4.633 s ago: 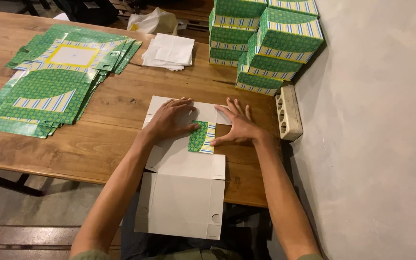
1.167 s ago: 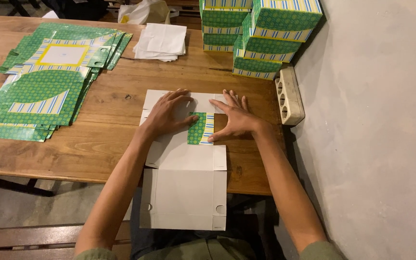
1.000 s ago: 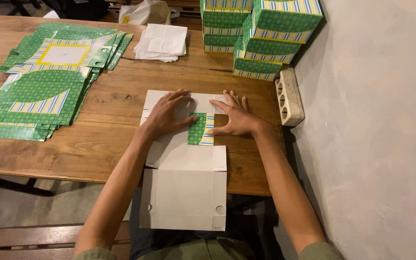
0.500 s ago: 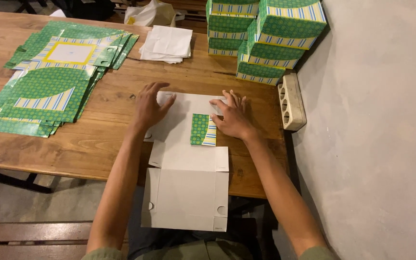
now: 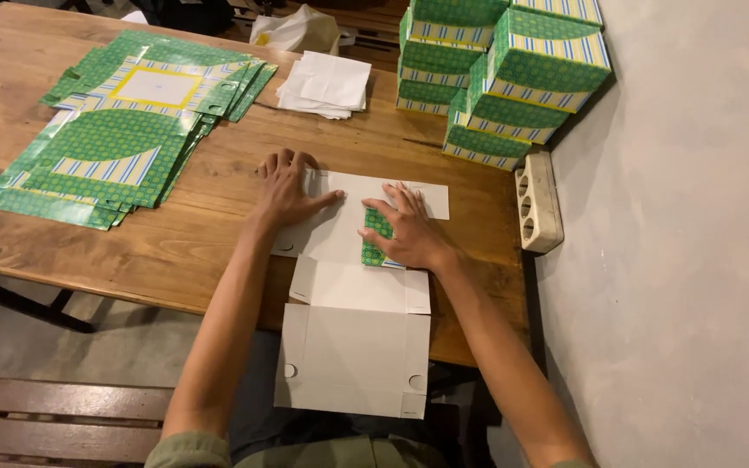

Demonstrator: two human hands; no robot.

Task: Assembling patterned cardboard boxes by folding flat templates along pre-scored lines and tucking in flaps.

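Note:
A flat cardboard box blank lies white side up across the near edge of the wooden table, its lower half hanging over my lap. My left hand rests flat on the blank's far left corner, fingers spread. My right hand presses a folded-over green patterned flap down onto the white surface near the blank's middle. Neither hand lifts anything.
A stack of unfolded green and striped box blanks lies at the left. White paper sheets lie at the back. Assembled green boxes are piled at the back right against the grey wall. A white power strip lies at the table's right edge.
My left hand has slid left and outward to the blank's far left corner. My right hand has shifted slightly onto the green flap. The view has tilted a little.

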